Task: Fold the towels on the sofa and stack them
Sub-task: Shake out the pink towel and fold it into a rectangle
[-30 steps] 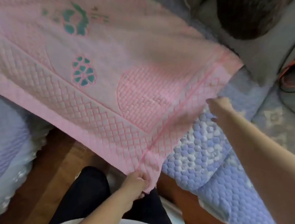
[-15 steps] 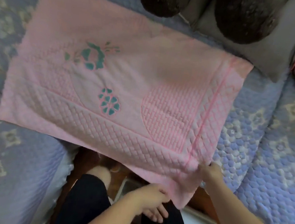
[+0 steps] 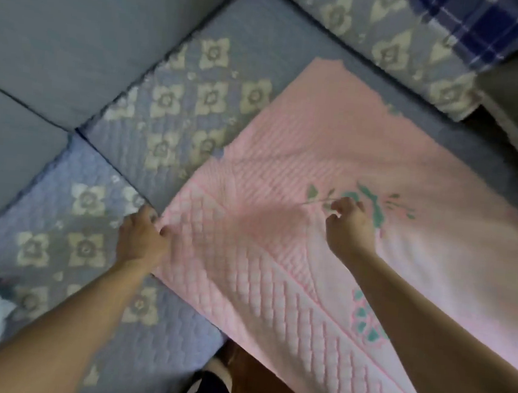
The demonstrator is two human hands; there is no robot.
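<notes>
Since the earlier frame both hands have left the towel's near corner and gone to its other end. Nearest, at lower centre, a dark trouser leg point(image 3: 209, 389) shows over the wooden floor point(image 3: 245, 373). Mid-frame, the left hand point(image 3: 143, 236) has its grip closed on the left edge of the pink towel point(image 3: 261, 259), and the right hand point(image 3: 350, 228) pinches cloth by the green flower print. Farther off, the towel lies spread on the quilted sofa cover point(image 3: 177, 114), with a blue plaid cloth point(image 3: 473, 24) at upper right. No fold or stack is visible, so the job looks barely begun. No containers appear.
</notes>
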